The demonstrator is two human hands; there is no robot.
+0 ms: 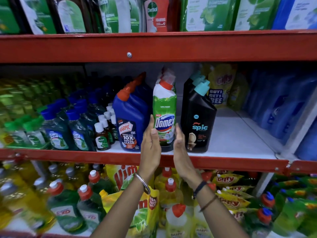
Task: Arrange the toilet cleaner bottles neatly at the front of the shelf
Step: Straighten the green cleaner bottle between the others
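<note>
A green and white Domex bottle (165,107) with a red cap stands upright at the front of the middle shelf (231,133). My left hand (151,143) presses flat against its left side and my right hand (180,145) against its right side, fingers straight. A blue Harpic bottle (131,117) stands right beside it on the left, with more blue ones behind. On the right stands a black Spic bottle (197,121) with a teal cap, and others line up behind it.
Small brown Dettol bottles (103,136) and green Lizol bottles (56,133) fill the shelf's left part. Yellow pouches (221,85) lean at the back right, blue bottles (277,109) beyond. The red shelf lip (223,161) runs in front. Dishwash bottles crowd the shelf below.
</note>
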